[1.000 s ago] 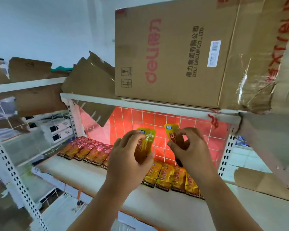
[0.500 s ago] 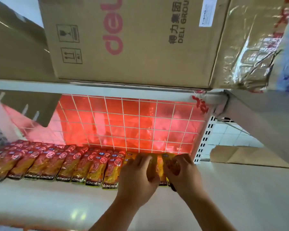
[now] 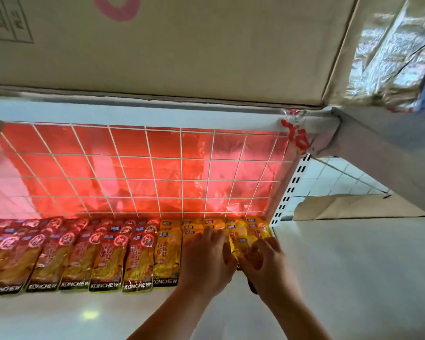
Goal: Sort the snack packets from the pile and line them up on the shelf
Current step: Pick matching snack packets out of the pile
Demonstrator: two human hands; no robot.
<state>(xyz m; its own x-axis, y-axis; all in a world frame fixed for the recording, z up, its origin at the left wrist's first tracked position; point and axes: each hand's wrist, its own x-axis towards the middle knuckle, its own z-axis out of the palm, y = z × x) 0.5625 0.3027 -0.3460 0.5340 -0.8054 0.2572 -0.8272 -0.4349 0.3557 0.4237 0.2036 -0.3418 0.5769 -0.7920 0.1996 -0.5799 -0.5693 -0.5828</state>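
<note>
While both arms are reaching onto the white shelf (image 3: 353,266), a person's left hand (image 3: 206,261) is lying flat, fingers straight, on the yellow snack packets (image 3: 168,251) at the row's right end. The right hand (image 3: 265,263), fingers curled, is gripping one yellow packet (image 3: 239,241) just beside it. Red packets (image 3: 108,261) are lying side by side to the left, in front of a red-backed wire grid (image 3: 142,173) and under a cardboard box (image 3: 182,57).

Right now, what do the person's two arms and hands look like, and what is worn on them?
Both forearms are bare, with no sleeve in view. The left hand and the right hand wear no glove, and no ring shows on the visible fingers.
</note>
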